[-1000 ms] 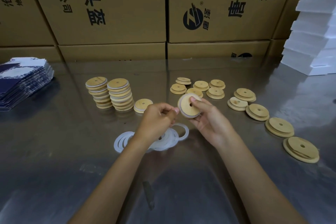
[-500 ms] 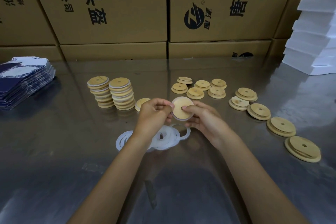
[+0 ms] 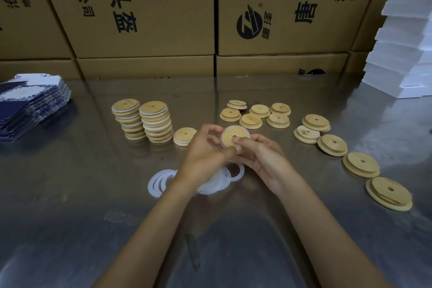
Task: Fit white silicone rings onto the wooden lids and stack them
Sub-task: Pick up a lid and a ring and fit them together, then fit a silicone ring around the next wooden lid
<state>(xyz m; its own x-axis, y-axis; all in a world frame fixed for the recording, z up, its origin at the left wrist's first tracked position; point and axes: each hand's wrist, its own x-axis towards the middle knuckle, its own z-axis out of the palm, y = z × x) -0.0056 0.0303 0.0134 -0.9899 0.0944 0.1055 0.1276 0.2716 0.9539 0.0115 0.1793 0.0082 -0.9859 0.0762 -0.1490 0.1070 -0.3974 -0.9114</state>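
Observation:
Both hands hold one wooden lid (image 3: pixel 233 137) with a centre hole above the steel table (image 3: pixel 70 194), tilted toward me. A white silicone ring shows around its rim. My left hand (image 3: pixel 205 147) pinches its left edge and my right hand (image 3: pixel 259 154) grips its lower right. Under the hands lies a loose pile of white silicone rings (image 3: pixel 163 181). Two tall stacks of ringed lids (image 3: pixel 142 121) stand at the left, with a single ringed lid (image 3: pixel 184 136) beside them. Bare wooden lids (image 3: pixel 254 114) lie scattered behind and along the right (image 3: pixel 361 165).
Large cardboard boxes (image 3: pixel 149 18) form a wall at the back of the table. A pile of blue-and-white flat cartons (image 3: pixel 30 103) sits at the far left. White foam blocks (image 3: pixel 406 42) are stacked at the far right.
The lid has been turned in my hands and shifted a little left, its flat face now toward me. My left fingers have moved onto its edge. The stacks and loose lids have not moved.

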